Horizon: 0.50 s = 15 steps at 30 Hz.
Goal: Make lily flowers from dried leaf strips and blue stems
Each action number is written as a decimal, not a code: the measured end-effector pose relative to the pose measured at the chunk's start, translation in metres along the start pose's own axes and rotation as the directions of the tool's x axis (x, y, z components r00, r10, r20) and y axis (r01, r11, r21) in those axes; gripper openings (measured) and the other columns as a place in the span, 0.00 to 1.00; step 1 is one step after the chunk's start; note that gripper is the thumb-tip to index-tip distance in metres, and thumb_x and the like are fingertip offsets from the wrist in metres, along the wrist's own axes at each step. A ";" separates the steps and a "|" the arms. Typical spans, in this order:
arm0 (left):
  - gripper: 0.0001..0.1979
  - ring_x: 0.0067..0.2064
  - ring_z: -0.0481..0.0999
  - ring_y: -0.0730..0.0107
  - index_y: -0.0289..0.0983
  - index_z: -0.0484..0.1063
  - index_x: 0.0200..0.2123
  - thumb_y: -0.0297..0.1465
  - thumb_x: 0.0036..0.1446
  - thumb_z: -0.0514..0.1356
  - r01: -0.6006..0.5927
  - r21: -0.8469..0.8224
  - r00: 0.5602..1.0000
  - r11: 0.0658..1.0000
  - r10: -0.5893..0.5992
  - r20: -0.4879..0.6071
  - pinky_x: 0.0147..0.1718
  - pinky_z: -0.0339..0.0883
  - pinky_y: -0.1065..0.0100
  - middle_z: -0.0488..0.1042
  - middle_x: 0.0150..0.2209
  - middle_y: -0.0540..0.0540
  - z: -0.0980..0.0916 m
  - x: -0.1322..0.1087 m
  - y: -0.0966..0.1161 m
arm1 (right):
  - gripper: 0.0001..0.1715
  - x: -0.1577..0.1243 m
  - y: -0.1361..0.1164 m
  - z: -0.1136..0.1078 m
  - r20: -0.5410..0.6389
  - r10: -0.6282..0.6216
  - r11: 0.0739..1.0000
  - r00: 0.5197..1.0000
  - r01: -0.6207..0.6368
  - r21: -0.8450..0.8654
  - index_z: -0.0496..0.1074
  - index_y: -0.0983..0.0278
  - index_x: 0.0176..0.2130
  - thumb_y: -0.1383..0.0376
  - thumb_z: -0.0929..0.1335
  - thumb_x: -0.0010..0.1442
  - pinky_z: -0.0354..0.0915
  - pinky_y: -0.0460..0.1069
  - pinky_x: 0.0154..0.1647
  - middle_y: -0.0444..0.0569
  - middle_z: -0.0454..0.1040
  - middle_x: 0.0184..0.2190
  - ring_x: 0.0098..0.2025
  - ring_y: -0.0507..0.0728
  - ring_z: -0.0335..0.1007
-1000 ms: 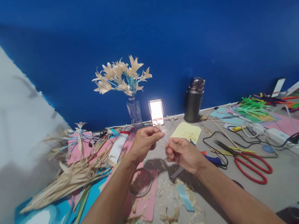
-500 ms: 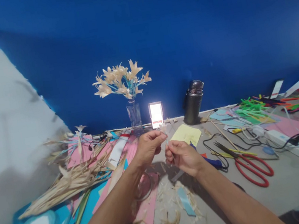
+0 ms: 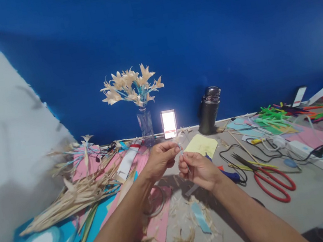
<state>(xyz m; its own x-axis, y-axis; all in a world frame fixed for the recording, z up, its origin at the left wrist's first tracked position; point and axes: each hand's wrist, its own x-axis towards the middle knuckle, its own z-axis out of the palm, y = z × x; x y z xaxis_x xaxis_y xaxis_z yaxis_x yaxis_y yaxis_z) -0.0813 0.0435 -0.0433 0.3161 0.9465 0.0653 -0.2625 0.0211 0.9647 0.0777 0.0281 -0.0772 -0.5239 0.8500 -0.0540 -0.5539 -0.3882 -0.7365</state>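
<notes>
Your left hand (image 3: pixel 159 159) pinches the small husk flower (image 3: pixel 178 138) just below its head, thumb and forefinger closed tight on it. Your right hand (image 3: pixel 199 169) is closed on the same piece directly beneath, fingers curled in. The flower is held in the air above the table (image 3: pixel 312 194), in front of the yellow paper (image 3: pixel 201 145). Compared with a second ago, your hands have drawn closer together and the flower sits slightly higher; neither grip has let go. Judge this as fine work continuing at the stem, not a new step. The red scissors (image 3: pixel 274 182) lie untouched to your right.
</notes>
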 end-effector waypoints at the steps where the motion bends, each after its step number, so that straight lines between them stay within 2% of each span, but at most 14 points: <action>1: 0.21 0.16 0.52 0.85 0.34 0.68 0.25 0.41 0.43 0.74 0.002 -0.007 1.000 1.000 -0.002 0.017 0.17 0.40 0.75 0.60 0.17 0.58 0.000 -0.001 0.001 | 0.20 -0.001 0.000 0.001 0.037 0.016 1.000 0.999 -0.017 0.007 0.74 0.66 0.29 0.57 0.81 0.48 0.67 0.46 0.29 0.40 0.69 0.21 0.22 0.47 0.62; 4: 0.21 0.17 0.52 0.85 0.34 0.67 0.25 0.41 0.43 0.74 0.027 -0.035 0.999 0.999 -0.026 0.019 0.18 0.40 0.75 0.62 0.17 0.57 0.000 -0.002 0.003 | 0.20 -0.004 0.000 0.005 0.078 0.024 0.999 0.997 -0.021 -0.032 0.75 0.66 0.30 0.54 0.80 0.50 0.67 0.46 0.29 0.41 0.70 0.21 0.23 0.48 0.63; 7: 0.21 0.17 0.52 0.85 0.34 0.68 0.26 0.40 0.40 0.75 0.052 -0.060 0.998 0.997 -0.055 -0.042 0.18 0.42 0.75 0.61 0.17 0.57 0.003 -0.002 0.003 | 0.21 -0.004 0.001 0.007 -0.026 -0.074 0.992 0.997 0.070 -0.108 0.77 0.67 0.33 0.55 0.81 0.47 0.67 0.45 0.29 0.43 0.74 0.25 0.25 0.48 0.67; 9: 0.22 0.17 0.51 0.85 0.34 0.69 0.26 0.40 0.38 0.76 0.053 -0.052 0.996 0.997 -0.056 -0.064 0.17 0.42 0.76 0.59 0.17 0.59 0.004 -0.001 0.003 | 0.21 -0.002 0.001 0.006 -0.082 -0.124 0.987 0.989 0.114 -0.117 0.76 0.66 0.31 0.56 0.82 0.45 0.67 0.44 0.28 0.42 0.74 0.24 0.24 0.47 0.68; 11: 0.22 0.17 0.50 0.86 0.33 0.69 0.25 0.40 0.37 0.76 0.060 -0.042 0.997 0.997 -0.062 -0.043 0.17 0.42 0.76 0.56 0.16 0.60 0.005 -0.001 0.002 | 0.21 -0.001 0.001 0.004 -0.083 -0.092 0.994 0.992 0.086 -0.072 0.75 0.66 0.28 0.56 0.82 0.44 0.68 0.44 0.28 0.40 0.72 0.21 0.22 0.47 0.66; 15: 0.23 0.17 0.51 0.86 0.34 0.67 0.23 0.40 0.39 0.76 0.091 -0.052 0.996 0.995 -0.090 0.016 0.18 0.41 0.76 0.57 0.17 0.58 0.006 -0.002 0.001 | 0.22 -0.001 0.000 0.003 0.030 0.029 1.000 0.999 -0.030 0.005 0.75 0.66 0.28 0.54 0.82 0.44 0.70 0.46 0.26 0.40 0.72 0.20 0.21 0.48 0.66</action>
<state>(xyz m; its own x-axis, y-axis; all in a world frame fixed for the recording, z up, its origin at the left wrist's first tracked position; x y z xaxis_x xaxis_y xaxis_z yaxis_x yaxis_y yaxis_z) -0.0767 0.0395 -0.0413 0.3531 0.9354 -0.0176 -0.2798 0.1235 0.9521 0.0762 0.0258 -0.0753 -0.5592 0.8272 -0.0554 -0.5413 -0.4149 -0.7313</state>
